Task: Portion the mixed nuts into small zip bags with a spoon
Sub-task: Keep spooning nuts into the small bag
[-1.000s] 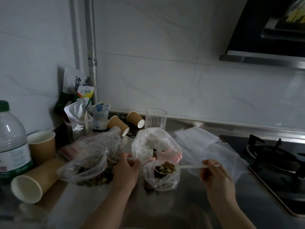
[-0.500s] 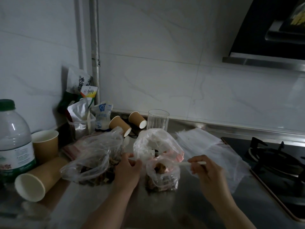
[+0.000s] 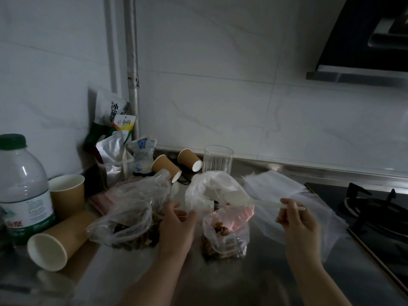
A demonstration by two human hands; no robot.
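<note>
A small zip bag point(image 3: 225, 237) with a pink strip stands on the steel counter, partly filled with mixed nuts. My left hand point(image 3: 176, 228) pinches its left rim and holds it upright. My right hand point(image 3: 295, 219) grips the handle of a white plastic spoon point(image 3: 240, 198); the bowl looks empty and is raised above the bag's mouth. A large clear bag of mixed nuts point(image 3: 130, 217) lies to the left of my left hand. Behind the small bag sits another crumpled clear bag point(image 3: 205, 191).
A pile of flat clear zip bags point(image 3: 293, 195) lies to the right, beside the gas hob point(image 3: 375, 213). Paper cups point(image 3: 57, 244), a water bottle point(image 3: 22, 191), snack packets point(image 3: 114, 133) and a drinking glass point(image 3: 217, 159) crowd the left and back.
The spoon carried nuts over the small bag, tipped them in, and has now lifted out empty. My left hand has kept hold of the bag's rim.
</note>
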